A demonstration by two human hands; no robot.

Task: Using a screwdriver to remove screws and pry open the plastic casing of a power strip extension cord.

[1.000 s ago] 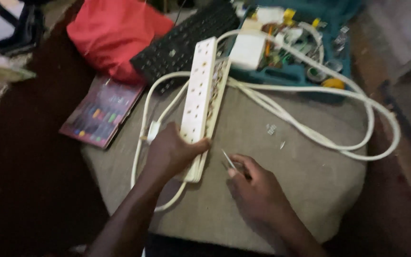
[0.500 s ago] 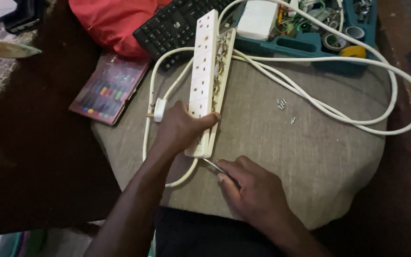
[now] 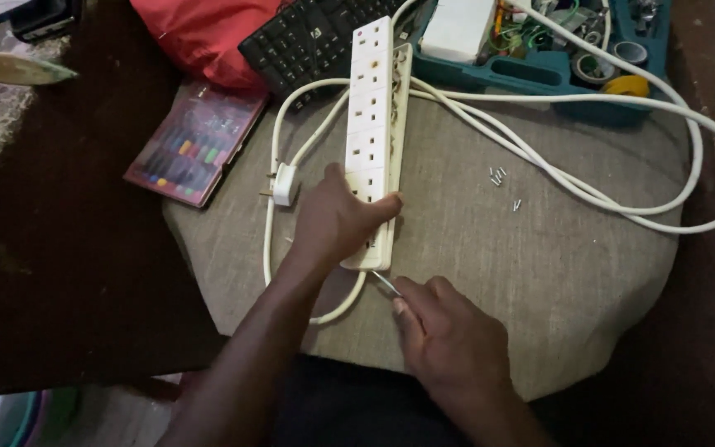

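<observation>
Since the earlier picture the right hand (image 3: 457, 348) has drawn closer to the near end of the white power strip (image 3: 371, 141), and the thin metal tool (image 3: 386, 284) it holds now has its tip just at that end. The left hand (image 3: 337, 219) stays clamped on the lower part of the strip, thumb across the top face and fingers wrapped round the left edge. The right hand's fingers are curled shut on the tool, thumb pressed along its shaft. The strip lies lengthwise on the grey cushion (image 3: 539, 281), its far end toward a black keyboard (image 3: 308, 37); its right side looks parted, though the detail is unclear. The strip's white cable (image 3: 622, 203) loops wide across the cushion to the right, and its white plug (image 3: 285, 184) lies just left of the left hand. A few small screws (image 3: 500, 178) lie on the cushion, well apart from both hands. A teal tool tray (image 3: 539, 70) sits at the far edge, a red cloth (image 3: 200, 33) beside the keyboard, and a flat case of coloured pens (image 3: 192, 145) to the left.
</observation>
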